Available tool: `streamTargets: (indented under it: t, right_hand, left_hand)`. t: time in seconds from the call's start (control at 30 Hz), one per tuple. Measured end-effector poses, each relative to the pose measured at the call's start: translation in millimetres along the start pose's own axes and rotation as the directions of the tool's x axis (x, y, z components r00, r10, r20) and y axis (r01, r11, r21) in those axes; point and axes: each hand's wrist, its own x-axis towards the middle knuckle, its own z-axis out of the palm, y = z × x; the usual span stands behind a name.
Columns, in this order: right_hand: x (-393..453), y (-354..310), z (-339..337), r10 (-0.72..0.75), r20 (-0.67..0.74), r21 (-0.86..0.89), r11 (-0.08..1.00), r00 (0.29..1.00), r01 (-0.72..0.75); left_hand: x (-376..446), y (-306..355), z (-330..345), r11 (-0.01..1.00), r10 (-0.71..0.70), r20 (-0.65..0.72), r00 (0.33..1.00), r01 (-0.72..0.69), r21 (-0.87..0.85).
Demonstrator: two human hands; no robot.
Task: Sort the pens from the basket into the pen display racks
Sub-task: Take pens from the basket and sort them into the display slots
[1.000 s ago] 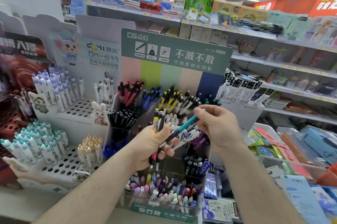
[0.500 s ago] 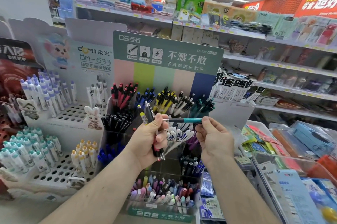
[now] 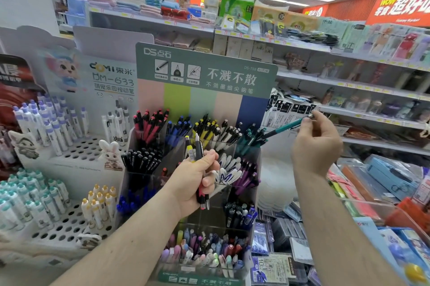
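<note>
My left hand [image 3: 195, 181] grips a small bundle of pens [image 3: 197, 148], one yellow and one black showing above the fist, in front of the clear tiered pen rack [image 3: 176, 144]. My right hand [image 3: 314, 144] pinches the top end of a teal pen [image 3: 286, 127], held slanted with its tip down-left, right at the teal pens [image 3: 250, 138] in the rack's top right compartment. The other top compartments hold red, blue, yellow and white pens. No basket is in view.
A green sign board [image 3: 207, 71] stands behind the rack. White peg-hole stands [image 3: 76, 148] with capped pens sit to the left. Mixed pastel pens [image 3: 204, 253] fill the rack's bottom tray. Shelves of goods [image 3: 349, 83] run along the right, with boxes [image 3: 393, 178] below.
My right hand has lifted the teal pen away from the left hand's bundle, up and to the right, to the teal compartment. The left hand keeps its grip on the bundle.
</note>
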Motion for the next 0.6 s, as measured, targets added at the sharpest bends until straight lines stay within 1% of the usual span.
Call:
streamTargets:
  t: [0.1,0.17,0.23,0.3,0.33,0.4,0.5,0.6]
  right_hand:
    - [-2.0,9.2,12.8,-0.106,0.104,-0.092,0.989,0.989,0.115]
    - [-5.8,10.3,19.4,-0.138,0.201,-0.135,0.977,0.970,0.167]
    - [-8.0,10.8,25.5,-0.077,0.339,-0.199,0.968,0.938,0.151]
    - [-7.1,13.7,31.9,0.033,0.462,-0.251,0.963,0.886,0.095]
    - [-5.4,16.4,35.5,0.071,0.492,-0.268,0.961,0.868,0.074]
    - [-2.4,18.0,41.5,0.113,0.510,-0.330,0.941,0.853,0.072]
    - [1.1,14.9,45.8,0.180,0.559,-0.446,0.888,0.810,0.111]
    - [2.0,11.3,48.2,0.207,0.600,-0.503,0.849,0.773,0.163]
  left_hand:
    - [0.2,0.0,-1.2,1.000,-0.016,-0.002,1.000,0.016,0.014]
    - [0.6,-0.1,-3.8,1.000,-0.020,-0.003,1.000,0.020,0.017]
    - [0.4,0.6,-5.4,1.000,-0.016,-0.003,1.000,0.016,0.027]
    - [-0.1,1.4,-5.8,0.999,-0.010,0.003,1.000,0.010,0.034]
    - [-0.6,1.4,-6.1,0.999,-0.011,0.005,1.000,0.011,0.035]
    - [-1.2,1.1,-7.3,0.999,-0.014,0.012,1.000,0.013,0.036]
    - [-1.7,-0.3,-8.4,0.999,-0.014,0.032,0.999,0.013,0.050]
    - [-2.1,-1.7,-8.7,0.997,-0.017,0.050,0.999,0.013,0.077]
